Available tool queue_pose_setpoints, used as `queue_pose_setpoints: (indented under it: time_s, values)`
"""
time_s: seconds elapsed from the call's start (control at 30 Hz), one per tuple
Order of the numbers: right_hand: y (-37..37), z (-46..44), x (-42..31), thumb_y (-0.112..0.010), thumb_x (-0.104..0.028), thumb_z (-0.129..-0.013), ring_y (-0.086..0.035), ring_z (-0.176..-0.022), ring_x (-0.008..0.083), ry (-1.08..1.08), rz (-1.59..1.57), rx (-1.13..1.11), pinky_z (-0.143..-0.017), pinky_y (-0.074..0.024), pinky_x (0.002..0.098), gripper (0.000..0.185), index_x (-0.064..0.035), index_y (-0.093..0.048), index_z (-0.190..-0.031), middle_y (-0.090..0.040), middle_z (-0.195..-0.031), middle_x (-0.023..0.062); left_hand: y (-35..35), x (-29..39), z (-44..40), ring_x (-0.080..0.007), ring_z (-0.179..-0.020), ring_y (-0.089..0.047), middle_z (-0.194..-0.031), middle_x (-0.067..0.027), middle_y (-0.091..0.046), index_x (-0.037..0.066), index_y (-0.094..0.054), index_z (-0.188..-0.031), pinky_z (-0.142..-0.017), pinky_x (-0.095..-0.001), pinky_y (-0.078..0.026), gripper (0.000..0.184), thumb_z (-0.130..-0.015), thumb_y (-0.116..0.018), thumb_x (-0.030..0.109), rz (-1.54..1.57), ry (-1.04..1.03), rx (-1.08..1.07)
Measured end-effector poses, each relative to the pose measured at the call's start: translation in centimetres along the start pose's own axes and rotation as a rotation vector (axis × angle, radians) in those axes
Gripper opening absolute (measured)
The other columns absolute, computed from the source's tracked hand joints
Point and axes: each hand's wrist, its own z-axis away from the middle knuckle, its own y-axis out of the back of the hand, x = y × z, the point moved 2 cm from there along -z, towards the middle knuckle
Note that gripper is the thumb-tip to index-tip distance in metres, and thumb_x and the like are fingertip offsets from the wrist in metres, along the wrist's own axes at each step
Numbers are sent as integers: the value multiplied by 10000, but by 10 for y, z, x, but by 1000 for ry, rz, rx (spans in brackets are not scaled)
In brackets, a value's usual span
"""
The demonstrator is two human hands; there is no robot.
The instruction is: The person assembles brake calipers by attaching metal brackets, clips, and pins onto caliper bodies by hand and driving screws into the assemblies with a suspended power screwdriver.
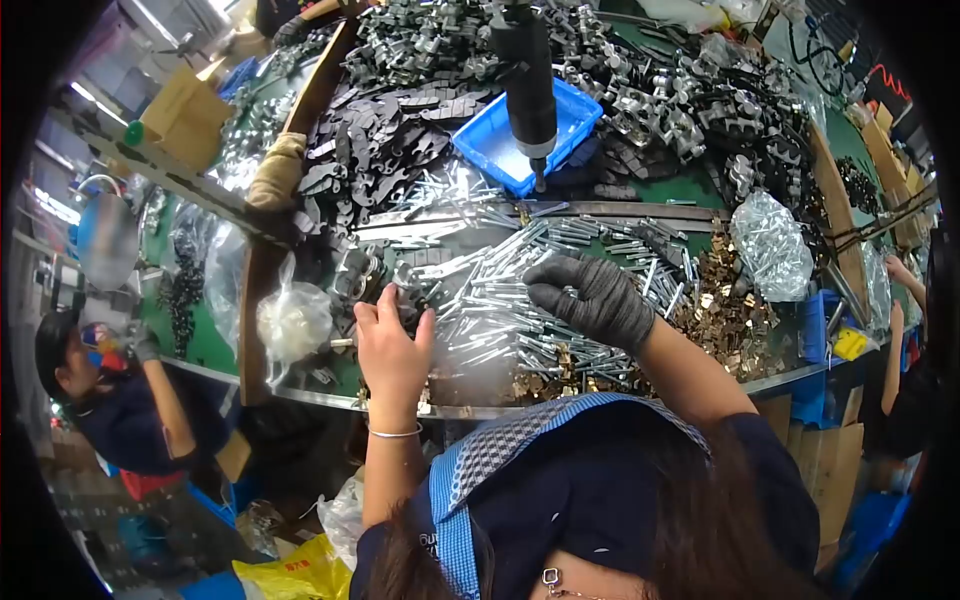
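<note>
My left hand (394,350), bare with a bracelet at the wrist, has its fingers and thumb bent around a dark and silvery metal clamp part (406,280) at the table's near left; the fingers partly cover it. My right hand (595,303), in a dark grey glove, hovers over a heap of long silver bolts (490,280). Its fingers are curled together, and whatever lies between them is hidden. Small brass-coloured metal pieces (725,300) are piled to the right of this hand. Above the bolts hangs a black power screwdriver (530,90), bit pointing down.
A blue tray (590,103) stands behind the screwdriver, amid heaps of black plates (365,150) and metal clamps (690,110). Plastic bags (294,318) (772,245) sit at both sides. A wooden divider (258,310) edges the left. Co-workers (130,400) are at both sides.
</note>
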Motion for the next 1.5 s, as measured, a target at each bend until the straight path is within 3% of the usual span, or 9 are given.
queue_pose_setpoints:
  time_s: [0.53, 0.6, 0.7, 0.8, 0.9, 1.07, 1.13, 1.3, 1.5]
  values:
    - [59, 6, 31, -528, -372, -866, -613, -871, 249, -30, 419, -85, -749, -511, 375, 345, -112, -599, -1082, -621, -949, 135, -27, -30, -3, -404, -928, -492, -1046, -216, -424, -55, -461, -1145, -803, -424, -406, 430, -725, -552, -38, 144, -25, -13]
    - [100, 11, 13, -586, -323, -860, -615, -868, 242, -492, 298, -21, -767, -513, 367, 321, -71, -607, -1057, -631, -925, 134, -14, -21, -2, -338, -908, -507, -1006, -182, -452, -66, -463, -1135, -805, -384, -409, 338, -813, -527, 19, 210, 17, 17]
    - [142, 40, 82, -665, -298, -821, -616, -811, 205, -295, 182, 411, -736, -512, 331, 298, -69, -635, -1009, -653, -917, 78, -14, -36, 7, -248, -965, -542, -1144, -159, -494, -69, -488, -1148, -815, -328, -444, 298, -885, -519, 67, 552, 216, 128]
    - [192, 57, 72, -607, -407, -834, -623, -879, 204, -650, 93, 673, -839, -495, 323, 406, -89, -628, -1085, -661, -977, 116, 5, 10, 6, -264, -741, -621, -953, -151, -562, 24, -388, -1292, -449, -341, -514, 477, -908, -480, 292, 1368, 664, 99]
    - [204, 63, 95, -582, -136, -862, -622, -872, 162, -745, -10, 816, -785, -520, 272, 263, -24, -593, -1099, -653, -987, 100, 1, 15, 10, -298, -781, -641, -1007, -184, -586, 74, -431, -1263, -511, -392, -574, 549, -879, -407, 464, 1727, 729, -114]
    - [145, 32, 55, -653, -249, -842, -608, -837, 149, -411, -170, 438, -729, -492, 268, 293, -26, -624, -1029, -658, -889, 78, -31, 31, 18, -254, -690, -593, -873, -115, -600, 38, -515, -1134, -541, -348, -495, 616, -806, -477, 558, 2005, 959, -81]
    - [137, 21, 43, -662, -247, -830, -605, -883, 170, -556, 255, 57, -796, -484, 306, 285, -32, -637, -1014, -657, -931, 104, -16, 19, 15, -238, -731, -592, -879, -104, -599, 36, -512, -1145, -582, -329, -491, 589, -821, -480, 528, 1804, 812, -221]
    - [203, 21, 76, -612, -289, -840, -604, -878, 160, -474, 464, 365, -788, -468, 275, 387, 5, -605, -1092, -653, -968, 109, 54, -2, -25, -90, -730, -480, -909, -40, -533, -30, -534, -1071, -608, -202, -386, 344, -740, -609, 24, 895, 485, 7]
    - [252, 36, 151, -649, -314, -810, -625, -867, 284, -542, 717, 454, -768, -478, 350, 322, -70, -642, -1020, -652, -935, 144, 80, -61, -89, -212, -733, -520, -885, -96, -489, 21, -593, -1009, -658, -316, -441, 349, -681, -643, 128, 177, 118, 100]
